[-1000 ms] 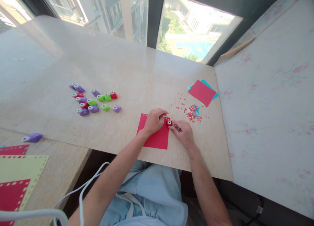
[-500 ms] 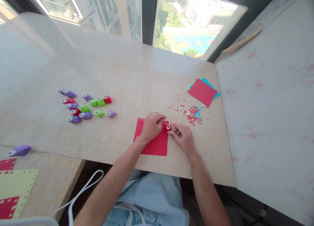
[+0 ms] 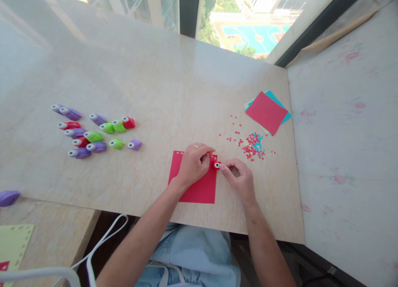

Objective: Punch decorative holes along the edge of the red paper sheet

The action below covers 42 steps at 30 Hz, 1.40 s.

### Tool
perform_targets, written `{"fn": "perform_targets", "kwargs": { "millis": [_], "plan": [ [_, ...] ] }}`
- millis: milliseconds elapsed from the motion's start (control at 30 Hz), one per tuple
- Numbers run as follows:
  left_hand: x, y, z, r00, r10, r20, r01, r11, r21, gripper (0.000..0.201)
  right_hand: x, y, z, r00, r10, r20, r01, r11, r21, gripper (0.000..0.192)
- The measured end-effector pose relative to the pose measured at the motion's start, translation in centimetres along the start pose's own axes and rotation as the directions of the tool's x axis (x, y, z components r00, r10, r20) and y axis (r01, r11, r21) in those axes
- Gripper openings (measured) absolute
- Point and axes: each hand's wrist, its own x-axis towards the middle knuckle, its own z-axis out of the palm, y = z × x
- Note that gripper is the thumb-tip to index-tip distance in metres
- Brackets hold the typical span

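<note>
Thirteen small punches clustered far left on the table: seven purple, four green or so, the rest red; exact split hard to tell. One purple punch alone at the left edge. Left hand presses flat on the red sheet, fingers curled together. Right hand pinches a red punch at the sheet's far right corner. Since a second ago, the punch has shifted slightly right along that edge. Confetti pile and paper stack lie far right.
</note>
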Motion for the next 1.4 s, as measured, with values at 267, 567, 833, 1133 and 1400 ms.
{"fn": "perform_targets", "kwargs": {
  "millis": [267, 567, 833, 1133, 1400],
  "plan": [
    [0.1, 0.1, -0.2, 1.0, 0.005, 0.021, -0.005, 1.0, 0.004, 0.033, 0.1, 0.0, 0.2, 1.0, 0.023, 0.007, -0.023, 1.0, 0.005, 0.028],
    [-0.2, 0.3, -0.2, 0.987, 0.004, -0.159, -0.038, 0.975, -0.217, 0.029, 0.3, 0.0, 0.5, 0.999, 0.044, 0.005, -0.044, 0.998, 0.035, 0.032],
    [-1.8, -0.7, -5.3, 0.697, -0.079, -0.713, -0.069, 0.982, -0.175, 0.018, 0.1, 0.1, 0.7, 0.99, 0.118, -0.074, -0.109, 0.987, 0.114, 0.036],
    [-6.8, -2.1, -7.0, 0.95, 0.169, 0.264, -0.283, 0.822, 0.494, 0.053, 0.1, -0.5, 0.9, 0.983, 0.157, -0.095, -0.143, 0.979, 0.143, 0.038],
    [-7.2, -2.3, -6.8, 0.929, 0.192, 0.318, -0.338, 0.791, 0.511, 0.053, 0.2, -0.3, 0.9, 0.987, 0.148, -0.068, -0.139, 0.983, 0.119, 0.036]
  ]
}}
